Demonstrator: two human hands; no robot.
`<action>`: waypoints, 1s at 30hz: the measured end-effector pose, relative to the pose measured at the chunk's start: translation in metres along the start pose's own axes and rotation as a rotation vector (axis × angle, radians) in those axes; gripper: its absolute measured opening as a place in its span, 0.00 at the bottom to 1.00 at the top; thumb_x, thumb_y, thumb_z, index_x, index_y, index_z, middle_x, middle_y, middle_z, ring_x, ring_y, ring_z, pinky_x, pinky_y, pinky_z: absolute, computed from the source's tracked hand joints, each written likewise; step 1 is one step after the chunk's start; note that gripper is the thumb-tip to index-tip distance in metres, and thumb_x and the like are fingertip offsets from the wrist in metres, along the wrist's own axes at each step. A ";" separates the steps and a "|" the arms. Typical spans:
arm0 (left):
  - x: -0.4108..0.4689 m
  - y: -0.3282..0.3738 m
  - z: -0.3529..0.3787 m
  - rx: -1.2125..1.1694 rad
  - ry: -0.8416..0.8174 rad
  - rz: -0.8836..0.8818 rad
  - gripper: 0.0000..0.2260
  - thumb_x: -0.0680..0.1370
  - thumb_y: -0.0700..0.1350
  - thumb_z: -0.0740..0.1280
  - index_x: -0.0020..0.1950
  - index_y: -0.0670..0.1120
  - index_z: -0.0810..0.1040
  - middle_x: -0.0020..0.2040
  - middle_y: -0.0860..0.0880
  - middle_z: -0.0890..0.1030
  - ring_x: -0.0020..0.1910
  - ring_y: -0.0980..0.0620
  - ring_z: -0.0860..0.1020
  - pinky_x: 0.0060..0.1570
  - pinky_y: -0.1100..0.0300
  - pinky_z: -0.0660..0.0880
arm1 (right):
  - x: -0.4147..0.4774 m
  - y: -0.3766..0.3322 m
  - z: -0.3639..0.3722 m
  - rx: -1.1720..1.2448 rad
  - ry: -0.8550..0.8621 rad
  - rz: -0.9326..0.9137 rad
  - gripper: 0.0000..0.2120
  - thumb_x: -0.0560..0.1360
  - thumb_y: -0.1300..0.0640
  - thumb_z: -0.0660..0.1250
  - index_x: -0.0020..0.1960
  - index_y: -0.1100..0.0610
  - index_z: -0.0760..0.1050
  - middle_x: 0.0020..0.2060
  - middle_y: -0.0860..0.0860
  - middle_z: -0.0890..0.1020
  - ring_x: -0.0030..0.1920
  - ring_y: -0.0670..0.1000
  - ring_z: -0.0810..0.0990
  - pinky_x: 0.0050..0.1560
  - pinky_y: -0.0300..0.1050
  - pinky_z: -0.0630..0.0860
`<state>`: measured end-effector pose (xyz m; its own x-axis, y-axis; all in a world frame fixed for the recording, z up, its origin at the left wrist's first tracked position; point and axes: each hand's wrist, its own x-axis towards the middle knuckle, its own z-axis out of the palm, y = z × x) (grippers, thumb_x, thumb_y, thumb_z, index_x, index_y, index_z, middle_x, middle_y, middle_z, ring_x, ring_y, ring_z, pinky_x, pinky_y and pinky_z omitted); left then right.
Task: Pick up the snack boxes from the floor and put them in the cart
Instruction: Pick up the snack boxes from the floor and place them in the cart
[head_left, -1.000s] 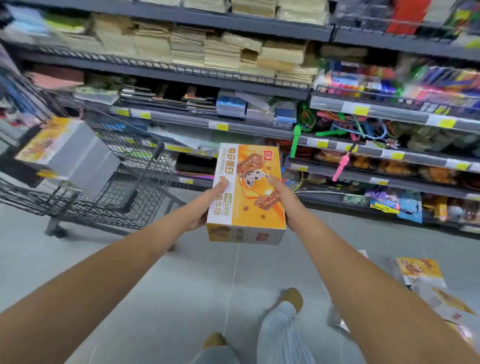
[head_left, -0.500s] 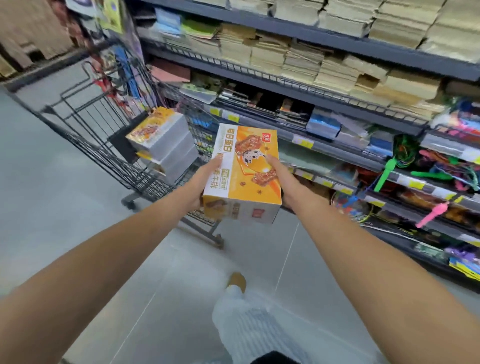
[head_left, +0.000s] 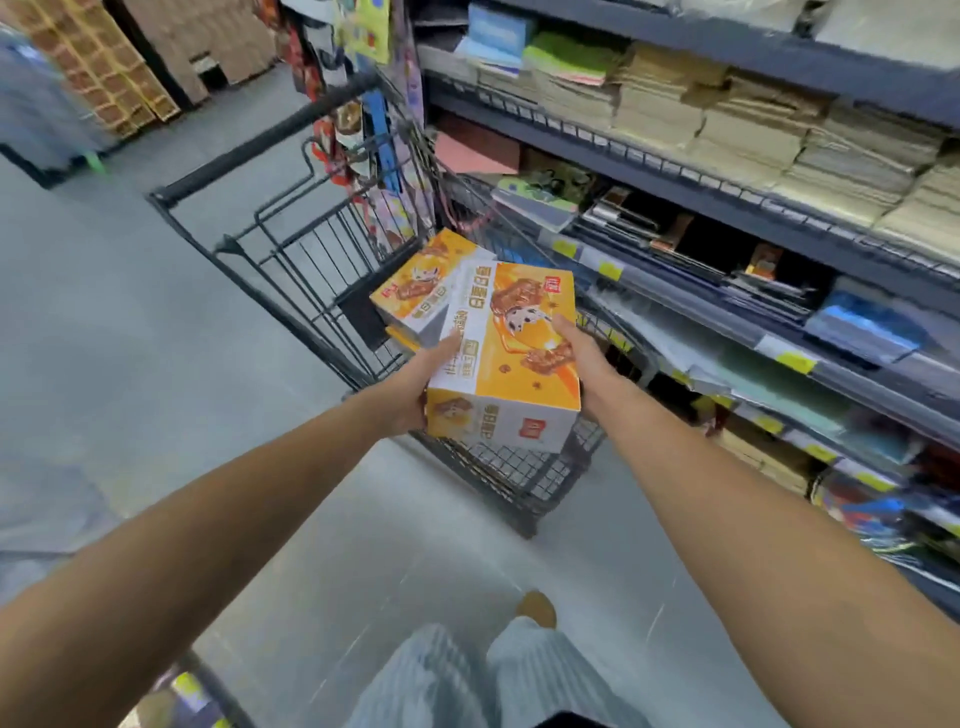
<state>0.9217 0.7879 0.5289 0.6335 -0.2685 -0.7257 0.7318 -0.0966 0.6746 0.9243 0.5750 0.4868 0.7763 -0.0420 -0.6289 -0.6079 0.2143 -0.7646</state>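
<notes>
An orange and white snack box (head_left: 511, 353) is held between both hands over the near end of the black wire cart (head_left: 291, 249). My left hand (head_left: 415, 387) grips its left side and my right hand (head_left: 582, 358) grips its right side. Inside the cart lie other snack boxes (head_left: 415, 296) of the same kind, stacked just behind the held one. The cart's handle bar runs from lower left to upper right at the far side.
Grey store shelves (head_left: 727, 208) with paper stacks and stationery run along the right, close to the cart. Grey tiled floor (head_left: 130, 338) spreads to the left. Cardboard boxes (head_left: 156, 57) stand far back left. My legs and a shoe (head_left: 537, 608) are below.
I have turned left and stepped toward the cart. The held box has moved from in front of the shelves to over the cart basket, beside the stacked boxes.
</notes>
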 end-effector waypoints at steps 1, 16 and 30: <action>0.006 0.005 -0.008 0.012 0.008 -0.005 0.17 0.78 0.61 0.60 0.50 0.50 0.78 0.44 0.48 0.86 0.44 0.47 0.83 0.53 0.47 0.78 | 0.008 -0.007 0.007 0.002 -0.003 0.006 0.19 0.78 0.39 0.59 0.55 0.53 0.77 0.40 0.55 0.86 0.42 0.55 0.85 0.55 0.55 0.77; 0.158 0.138 -0.131 0.307 0.049 -0.096 0.30 0.70 0.66 0.67 0.64 0.48 0.75 0.58 0.47 0.82 0.53 0.43 0.81 0.54 0.45 0.79 | 0.165 -0.059 0.108 0.272 0.074 0.137 0.25 0.74 0.38 0.66 0.61 0.55 0.76 0.54 0.60 0.83 0.53 0.59 0.83 0.60 0.60 0.75; 0.276 0.218 -0.209 0.455 -0.045 -0.178 0.12 0.78 0.54 0.65 0.54 0.47 0.78 0.46 0.47 0.84 0.38 0.48 0.82 0.30 0.58 0.76 | 0.247 -0.051 0.170 0.436 0.193 0.196 0.22 0.70 0.43 0.73 0.59 0.52 0.73 0.55 0.61 0.78 0.55 0.60 0.78 0.65 0.61 0.71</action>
<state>1.3084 0.8930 0.4479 0.4895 -0.2494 -0.8356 0.6376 -0.5513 0.5381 1.1751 0.7193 0.3944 0.5851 -0.1306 -0.8004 -0.5807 0.6214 -0.5259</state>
